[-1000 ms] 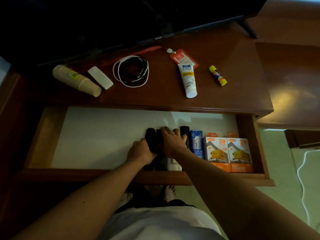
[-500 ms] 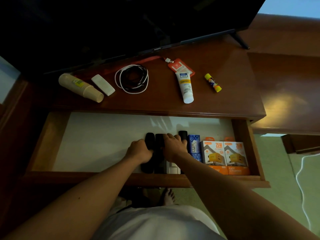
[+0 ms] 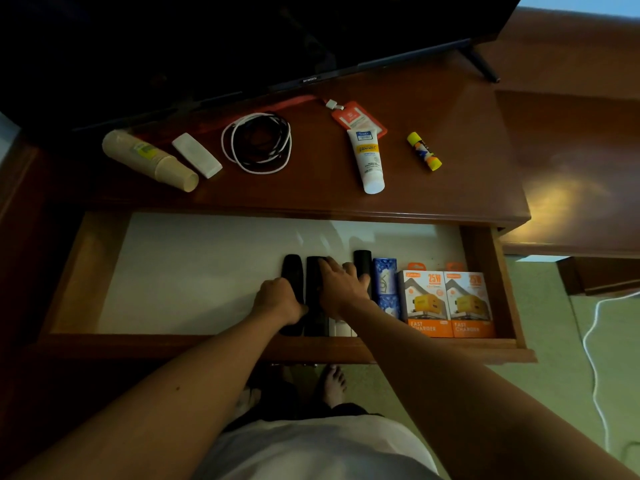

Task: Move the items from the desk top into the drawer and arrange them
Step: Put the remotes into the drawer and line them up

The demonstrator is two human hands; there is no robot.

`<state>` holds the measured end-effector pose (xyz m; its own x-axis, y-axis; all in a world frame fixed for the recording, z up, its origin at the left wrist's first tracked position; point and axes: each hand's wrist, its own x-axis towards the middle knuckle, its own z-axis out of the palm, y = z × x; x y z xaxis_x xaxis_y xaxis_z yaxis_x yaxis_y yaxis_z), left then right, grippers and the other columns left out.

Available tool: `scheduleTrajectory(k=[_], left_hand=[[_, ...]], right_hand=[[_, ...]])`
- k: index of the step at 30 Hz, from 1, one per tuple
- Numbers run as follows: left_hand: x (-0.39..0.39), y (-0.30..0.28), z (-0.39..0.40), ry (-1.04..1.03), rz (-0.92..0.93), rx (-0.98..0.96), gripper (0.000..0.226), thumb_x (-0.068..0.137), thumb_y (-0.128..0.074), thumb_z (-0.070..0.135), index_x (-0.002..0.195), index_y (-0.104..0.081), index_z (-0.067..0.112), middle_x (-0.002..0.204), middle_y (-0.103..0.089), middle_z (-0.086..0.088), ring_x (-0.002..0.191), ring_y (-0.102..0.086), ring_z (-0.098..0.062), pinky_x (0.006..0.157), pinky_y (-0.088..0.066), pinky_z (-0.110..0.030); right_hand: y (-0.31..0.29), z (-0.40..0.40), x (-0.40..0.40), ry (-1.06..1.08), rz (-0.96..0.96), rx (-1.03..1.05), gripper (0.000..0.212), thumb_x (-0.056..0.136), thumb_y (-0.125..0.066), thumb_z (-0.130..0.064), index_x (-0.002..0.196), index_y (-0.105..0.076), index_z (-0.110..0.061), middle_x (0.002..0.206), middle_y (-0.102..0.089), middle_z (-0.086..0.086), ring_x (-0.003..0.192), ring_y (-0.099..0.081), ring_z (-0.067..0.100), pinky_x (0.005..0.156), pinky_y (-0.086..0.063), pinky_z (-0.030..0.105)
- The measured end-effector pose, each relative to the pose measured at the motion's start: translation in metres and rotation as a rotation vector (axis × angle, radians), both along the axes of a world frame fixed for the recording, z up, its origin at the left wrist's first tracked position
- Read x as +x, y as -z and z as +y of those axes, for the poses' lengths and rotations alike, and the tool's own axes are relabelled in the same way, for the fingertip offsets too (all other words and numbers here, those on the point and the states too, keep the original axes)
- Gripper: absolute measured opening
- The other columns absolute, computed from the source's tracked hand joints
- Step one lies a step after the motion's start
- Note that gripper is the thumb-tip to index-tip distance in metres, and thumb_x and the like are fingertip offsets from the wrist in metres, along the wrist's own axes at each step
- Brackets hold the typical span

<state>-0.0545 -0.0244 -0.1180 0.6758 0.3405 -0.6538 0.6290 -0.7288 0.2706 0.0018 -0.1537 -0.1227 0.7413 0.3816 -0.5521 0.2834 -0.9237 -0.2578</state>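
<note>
The open drawer (image 3: 86,265) holds a row of things at its right half: black remotes (image 3: 292,271), a white item under my hand, a blue box (image 3: 384,278) and two orange charger boxes (image 3: 446,303). My left hand (image 3: 278,301) is curled against the leftmost black remote. My right hand (image 3: 341,284) lies flat, fingers spread, across the remotes beside it. On the desk top (image 3: 311,188) lie stacked paper cups (image 3: 149,159), a white remote (image 3: 196,160), coiled cables (image 3: 257,142), a lotion tube (image 3: 367,159), a red badge holder (image 3: 356,116) and a glue stick (image 3: 424,155).
A dark TV (image 3: 242,39) stands at the back of the desk, its foot (image 3: 481,65) at the right. The drawer's left half shows bare white lining. A white cord (image 3: 595,358) trails on the green floor at right. My bare feet show under the drawer.
Both hands stay on the remotes in the drawer, with only slight shifts of the fingers. The view has tilted a little, so the desk sits lower in frame.
</note>
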Motion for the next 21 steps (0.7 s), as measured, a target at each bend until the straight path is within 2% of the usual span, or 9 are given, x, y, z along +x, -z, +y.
scheduleTrajectory(k=[11,21], left_hand=[[-0.0045,-0.0039,0.0011,0.015,-0.024,-0.01,0.051,0.072,-0.078,0.046,0.108,-0.065,0.011,0.105,-0.066,-0.011,0.091,-0.065,-0.029,0.07,-0.052,-0.031],[-0.0058,-0.0038,-0.0013,0.018,-0.044,0.014,0.046,0.074,-0.078,0.041,0.107,-0.064,0.011,0.102,-0.065,-0.009,0.089,-0.064,-0.027,0.068,-0.052,-0.032]], right_hand=[[0.0011,0.002,0.0,0.003,0.013,-0.002,0.075,0.092,-0.058,-0.016,0.156,-0.02,-0.023,0.164,-0.017,0.0,0.146,-0.016,0.038,0.109,-0.02,0.067],[-0.0022,0.0011,-0.0017,0.009,0.015,-0.002,0.076,0.091,-0.06,-0.017,0.156,-0.021,-0.024,0.163,-0.02,-0.001,0.145,-0.017,0.037,0.109,-0.02,0.066]])
